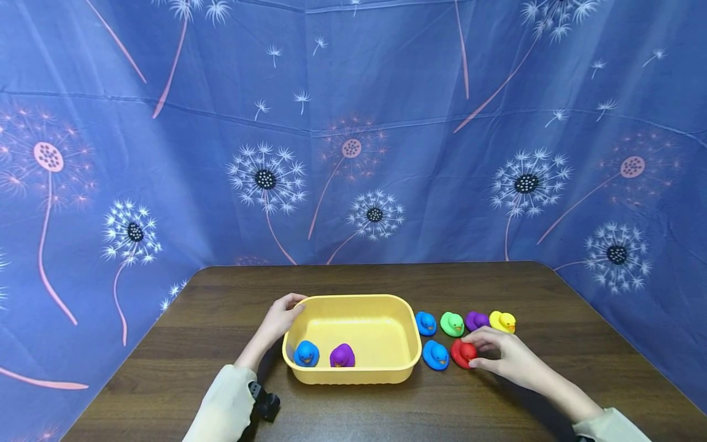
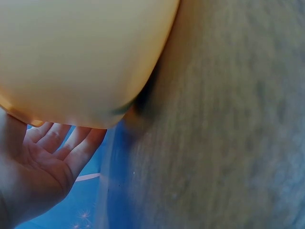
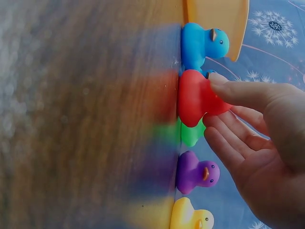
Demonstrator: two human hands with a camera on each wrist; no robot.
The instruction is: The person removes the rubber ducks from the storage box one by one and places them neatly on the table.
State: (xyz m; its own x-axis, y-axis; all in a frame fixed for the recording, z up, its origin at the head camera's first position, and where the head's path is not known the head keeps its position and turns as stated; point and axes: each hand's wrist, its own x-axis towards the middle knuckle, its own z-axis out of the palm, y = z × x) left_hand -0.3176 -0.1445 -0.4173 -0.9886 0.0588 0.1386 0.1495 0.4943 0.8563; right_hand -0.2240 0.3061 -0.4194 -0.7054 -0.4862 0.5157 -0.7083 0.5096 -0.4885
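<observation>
My right hand (image 1: 505,356) pinches a red rubber duck (image 1: 461,353) by its head between thumb and fingers. The right wrist view shows the thumb on one side of the red duck (image 3: 193,98), its base right at the tabletop. At the left end of a yellow plastic basin (image 1: 353,376), my left hand (image 1: 280,318) grips the rim, thumb on the near side and fingers behind. Inside the basin sit a blue duck (image 1: 306,354) and a purple duck (image 1: 342,355), both towards the front left.
Right of the basin, a back row holds a blue duck (image 1: 426,323), a green duck (image 1: 452,324), a purple duck (image 1: 477,321) and a yellow duck (image 1: 502,321). Another blue duck (image 1: 436,355) stands between basin and red duck. A patterned blue cloth (image 1: 353,92) hangs behind the wooden table (image 1: 166,368).
</observation>
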